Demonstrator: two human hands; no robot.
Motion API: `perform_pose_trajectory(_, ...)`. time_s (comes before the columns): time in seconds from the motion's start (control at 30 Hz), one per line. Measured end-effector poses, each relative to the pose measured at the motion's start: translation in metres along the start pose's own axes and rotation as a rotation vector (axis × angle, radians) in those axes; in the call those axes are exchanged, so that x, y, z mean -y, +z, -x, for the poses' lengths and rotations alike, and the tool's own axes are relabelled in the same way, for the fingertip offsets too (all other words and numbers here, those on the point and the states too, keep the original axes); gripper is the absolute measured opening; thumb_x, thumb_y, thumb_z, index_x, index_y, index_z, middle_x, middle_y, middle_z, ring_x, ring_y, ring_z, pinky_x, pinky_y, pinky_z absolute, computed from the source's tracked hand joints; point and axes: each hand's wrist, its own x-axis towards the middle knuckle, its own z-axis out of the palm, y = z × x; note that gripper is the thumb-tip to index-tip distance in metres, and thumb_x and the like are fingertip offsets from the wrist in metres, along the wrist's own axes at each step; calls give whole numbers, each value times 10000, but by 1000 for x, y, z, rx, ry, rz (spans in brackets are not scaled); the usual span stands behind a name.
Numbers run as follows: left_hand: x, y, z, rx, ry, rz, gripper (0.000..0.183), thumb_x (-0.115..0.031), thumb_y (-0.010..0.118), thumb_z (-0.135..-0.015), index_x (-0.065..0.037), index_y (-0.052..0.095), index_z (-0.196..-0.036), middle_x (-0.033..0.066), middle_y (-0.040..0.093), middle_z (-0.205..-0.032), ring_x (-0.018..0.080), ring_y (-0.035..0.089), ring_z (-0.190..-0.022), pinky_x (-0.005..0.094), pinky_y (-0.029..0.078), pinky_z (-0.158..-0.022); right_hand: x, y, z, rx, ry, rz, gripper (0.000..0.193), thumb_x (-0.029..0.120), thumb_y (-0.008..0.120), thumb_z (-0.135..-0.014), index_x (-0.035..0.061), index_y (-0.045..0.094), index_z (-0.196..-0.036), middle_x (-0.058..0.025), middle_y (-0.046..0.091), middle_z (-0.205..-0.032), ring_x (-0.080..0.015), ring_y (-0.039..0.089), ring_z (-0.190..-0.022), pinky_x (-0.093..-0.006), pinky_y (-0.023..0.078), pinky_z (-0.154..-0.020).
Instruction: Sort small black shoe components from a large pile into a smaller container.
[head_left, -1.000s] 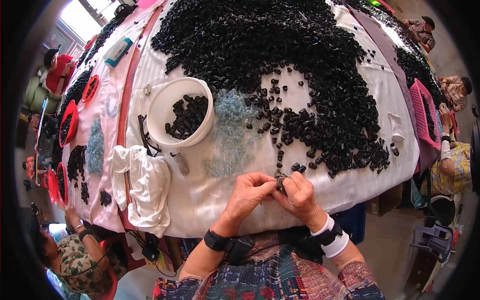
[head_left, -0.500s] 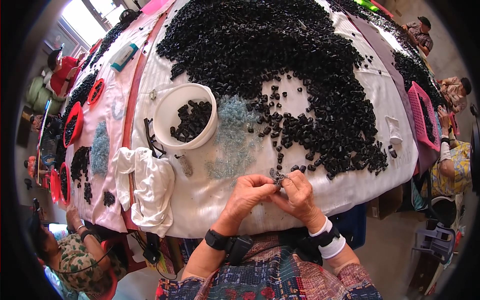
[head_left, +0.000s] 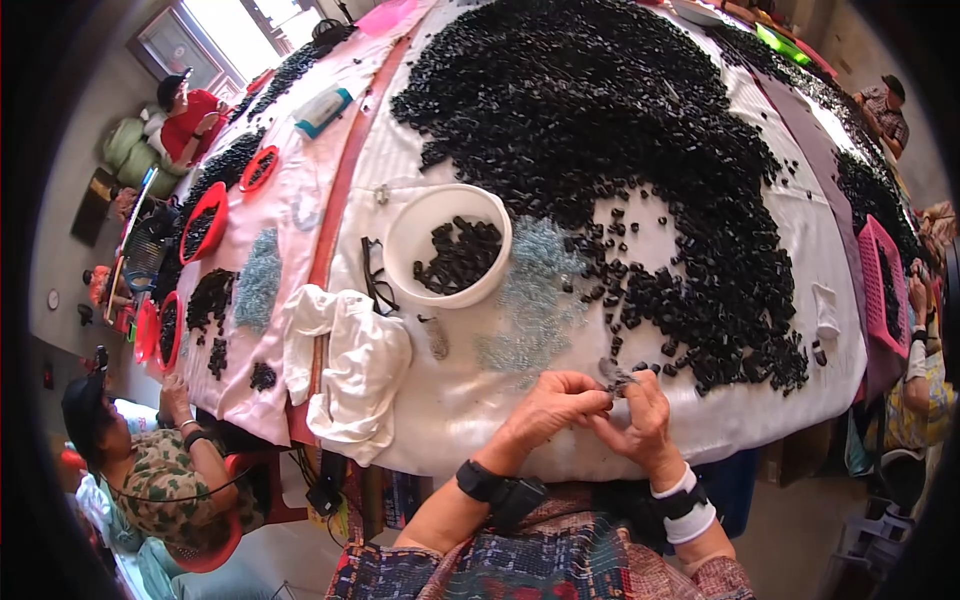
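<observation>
Close to the table's near edge, my left hand [head_left: 562, 402] and my right hand [head_left: 642, 422] meet with fingertips pinched. Between them sits a small dark grey piece [head_left: 614, 374], too small to make out fully; my right thumb and forefinger grip it. What my left fingers pinch is hidden. Just beyond lies a heap of tiny pale blue, clear-looking pieces [head_left: 540, 268]. A wide pile of small black parts [head_left: 590, 110] covers the table's far middle, with loose ones straggling toward my hands. Left of the pale heap stands a white bowl [head_left: 398, 235] with black parts inside.
A crumpled white cloth [head_left: 350, 375] lies at the left near edge. Black straps [head_left: 375, 275] rest beside the bowl. A blue-and-white box [head_left: 322, 110] and red baskets [head_left: 205, 225] are farther left; a pink basket [head_left: 880, 290] is right. A co-worker in camouflage [head_left: 170, 475] sits at left.
The whole view has shifted, so the table and my hands appear farther right and slightly lower. My hands keep their pinch on the small dark piece.
</observation>
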Motion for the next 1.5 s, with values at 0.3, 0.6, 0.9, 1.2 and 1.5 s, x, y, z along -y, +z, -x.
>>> perform_pose_trajectory(0.3, -61, -36, 14, -376, 501, 272, 228, -258, 570, -910, -36, 617, -891, 86, 653, -763, 174, 659, -642, 281, 553, -521, -21, -11, -11, -131, 383, 79, 259, -20, 599, -712, -30, 562, -968, -169, 581, -899, -331, 539, -775, -399, 450, -661)
perform_pose_trajectory(0.6, -91, -80, 21, -420, 443, 571, 421, -400, 451, -948, -9, 600, -998, 118, 672, -836, 219, 675, -708, 333, 581, -592, -29, 10, -39, 102, 73, 286, 255, -8, 599, -713, -22, 561, -965, -158, 584, -923, -319, 540, -911, -394, 436, -820)
perform_pose_trajectory(0.9, -56, -55, 28, -301, 320, 427, 211, -185, 527, -928, 1, 577, -1014, 113, 665, -819, 200, 671, -676, 296, 575, -554, -18, 4, -36, 117, -19, 291, 211, 13, 577, -716, 14, 587, -926, -118, 618, -919, -279, 550, -944, -374, 430, -803)
perform_pose_trajectory(1.2, -41, -48, 31, -303, 236, 368, 192, -132, 552, -910, 12, 578, -1035, 126, 666, -833, 191, 674, -690, 286, 570, -555, -7, 16, -32, 287, -79, 286, 217, 70, 592, -728, 59, 600, -945, -42, 619, -939, -224, 539, -948, -342, 404, -807)
perform_pose_trajectory(1.5, -30, -33, 32, -238, 129, 292, 200, -143, 566, -903, 7, 584, -1034, 117, 666, -836, 178, 668, -694, 281, 558, -570, -22, -6, -8, 124, 28, 264, 209, 19, 625, -693, 42, 604, -900, -85, 623, -858, -262, 555, -932, -372, 433, -808)
